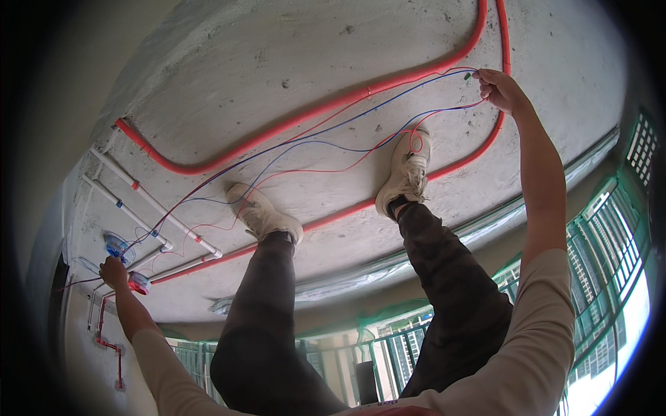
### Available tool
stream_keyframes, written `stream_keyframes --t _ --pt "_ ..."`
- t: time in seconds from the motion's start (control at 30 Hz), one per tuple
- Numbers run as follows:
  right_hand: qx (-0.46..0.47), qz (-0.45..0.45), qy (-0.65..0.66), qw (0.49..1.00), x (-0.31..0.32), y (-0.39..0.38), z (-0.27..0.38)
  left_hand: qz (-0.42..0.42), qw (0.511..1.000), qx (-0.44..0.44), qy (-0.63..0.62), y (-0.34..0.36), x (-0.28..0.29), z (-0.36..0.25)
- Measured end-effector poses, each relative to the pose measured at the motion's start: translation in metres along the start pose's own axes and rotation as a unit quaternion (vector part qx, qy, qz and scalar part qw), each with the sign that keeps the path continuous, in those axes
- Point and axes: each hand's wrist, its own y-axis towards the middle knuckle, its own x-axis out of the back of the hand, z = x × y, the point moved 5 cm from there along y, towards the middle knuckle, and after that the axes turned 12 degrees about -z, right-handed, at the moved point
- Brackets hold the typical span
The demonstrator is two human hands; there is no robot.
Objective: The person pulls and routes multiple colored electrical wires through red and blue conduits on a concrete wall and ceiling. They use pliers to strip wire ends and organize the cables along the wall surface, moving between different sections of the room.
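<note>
My right hand (498, 90) is raised at the upper right, its fingers closed on thin electrical wires. A blue wire (388, 102) and a red wire (331, 170) run from it in loose, sagging lines toward the far left. There my left hand (114, 272) is closed on the gathered wires, which continue past it on its left side. Beside my left hand lie a coil of blue wire (116, 244) and a coil of red wire (139, 283). A small green piece (467, 76) shows next to my right fingertips; what it is I cannot make out.
Red conduit pipes (305, 114) curve over the rough concrete floor (326, 55). White pipes (156, 208) with red and blue bands lie at the left. My shoes (409, 166) stand between the conduits, under the wires. Green netting and railings (596, 243) edge the right and bottom.
</note>
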Motion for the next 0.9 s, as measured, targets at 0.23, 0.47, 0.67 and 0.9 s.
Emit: stream_keyframes --t 0.23,0.47,0.67,0.9 --pt "0.022 -0.041 -0.028 0.999 -0.005 0.047 -0.013 0.074 0.992 0.059 -0.083 0.000 0.014 0.034" --pt "-0.092 -0.117 0.166 0.975 0.009 0.019 -0.033 -0.253 0.769 -0.125 -0.573 -0.006 0.424 -0.248" --pt "-0.271 -0.014 0.535 0.800 -0.034 0.017 -0.062 -0.211 0.666 -0.346 -0.626 -0.091 0.741 -0.493" --pt "-0.356 -0.179 0.692 0.601 -0.011 -0.035 -0.100 0.114 0.736 -0.387 -0.544 -0.109 0.824 -0.406"
